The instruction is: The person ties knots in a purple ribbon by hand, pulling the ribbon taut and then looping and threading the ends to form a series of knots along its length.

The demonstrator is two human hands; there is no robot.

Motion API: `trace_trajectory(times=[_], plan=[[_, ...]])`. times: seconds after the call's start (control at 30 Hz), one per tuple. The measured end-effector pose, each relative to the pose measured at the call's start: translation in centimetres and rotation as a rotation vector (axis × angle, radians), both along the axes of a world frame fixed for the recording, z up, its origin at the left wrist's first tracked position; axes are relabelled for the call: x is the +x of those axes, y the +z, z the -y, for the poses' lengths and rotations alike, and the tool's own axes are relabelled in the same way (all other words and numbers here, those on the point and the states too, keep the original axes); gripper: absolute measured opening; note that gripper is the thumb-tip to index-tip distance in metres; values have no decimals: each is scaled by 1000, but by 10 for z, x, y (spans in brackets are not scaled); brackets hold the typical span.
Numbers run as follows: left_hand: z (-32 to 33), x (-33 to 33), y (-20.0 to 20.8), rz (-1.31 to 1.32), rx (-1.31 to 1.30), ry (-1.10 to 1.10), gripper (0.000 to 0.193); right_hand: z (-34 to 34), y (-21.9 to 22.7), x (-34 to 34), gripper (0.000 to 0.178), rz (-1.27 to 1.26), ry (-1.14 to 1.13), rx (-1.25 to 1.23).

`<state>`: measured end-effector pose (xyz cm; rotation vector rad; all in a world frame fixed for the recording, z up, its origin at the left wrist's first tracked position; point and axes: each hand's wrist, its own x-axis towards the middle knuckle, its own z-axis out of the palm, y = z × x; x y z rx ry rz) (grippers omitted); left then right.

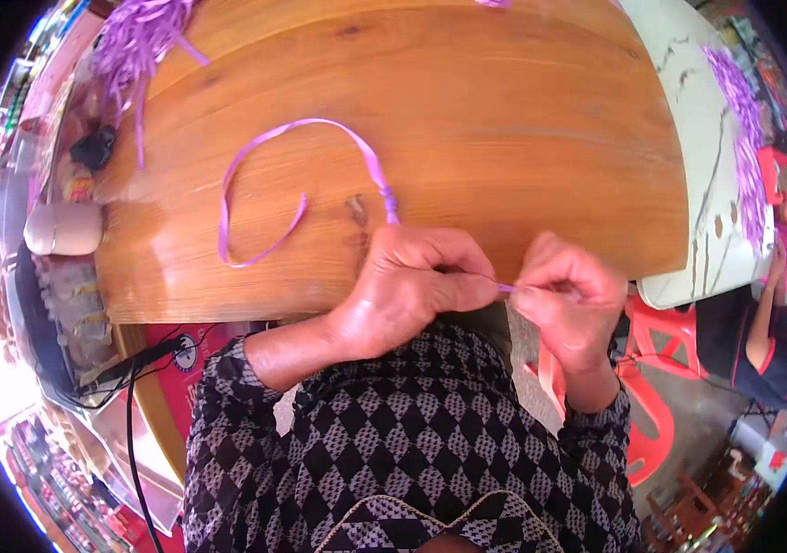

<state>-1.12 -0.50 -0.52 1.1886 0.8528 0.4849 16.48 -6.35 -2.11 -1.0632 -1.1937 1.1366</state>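
At table (467,111) edge, left hand (407,290) and right hand (570,300) pinching purple ribbon (294,175) taut between fingertips, probably for knotting.

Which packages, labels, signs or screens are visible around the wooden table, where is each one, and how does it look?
Packaged goods: row of pale packets, on shelf left of the wooden table; details blurred.
Red panel: below the table's near edge, left of the left hand; red with a round white mark.
Colourful packages: lower left shelves, small and blurred.
No screen shows.
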Motion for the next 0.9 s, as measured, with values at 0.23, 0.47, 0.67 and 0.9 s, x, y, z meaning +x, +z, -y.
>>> trace_trajectory(times=[0.23,0.47,0.67,0.9], plan=[[-35,-42,4,-194,441,-49,11,-16,17,76,10,208,-446,-83],[-48,-55,8,79,180,251,18,-54,-2,74,12,644,-475,184],[-37,-40,11,36,-8,192,22,-54,23,5,36,838,-168,489],[-33,-26,25,139,-105,224,23,-61,5,-18,28,540,-57,595]])
